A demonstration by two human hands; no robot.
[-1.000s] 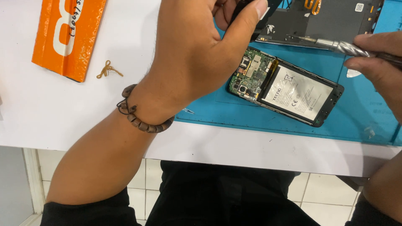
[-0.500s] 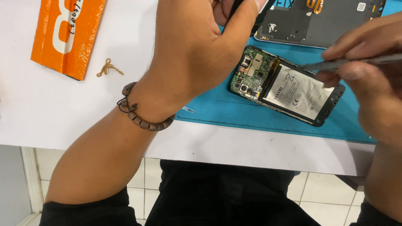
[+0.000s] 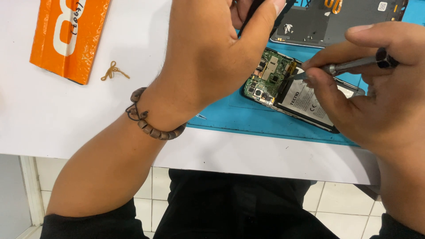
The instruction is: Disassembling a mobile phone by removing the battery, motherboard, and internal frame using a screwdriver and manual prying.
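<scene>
The left hand (image 3: 212, 48) is arching palm-down with its thumb stretching forward, its forearm angling in from below. The right hand (image 3: 376, 84) is pinching closed, thumb on top, 2 fingertips (image 3: 312, 79) pressing below.

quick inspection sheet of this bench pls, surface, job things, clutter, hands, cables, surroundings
surface: white table with a blue work mat at its far edge.
job's things: opened phone on the mat, green circuit board and battery exposed; grey back cover lying beyond it.
clutter: orange packet; tangled rubber band.
grippers: left hand, beaded bracelet on its wrist, holds a dark object at the top edge; right hand grips a screwdriver, tip at the board.
cables: nothing seen.
surroundings: tiled floor, dark trousers below the table.
</scene>
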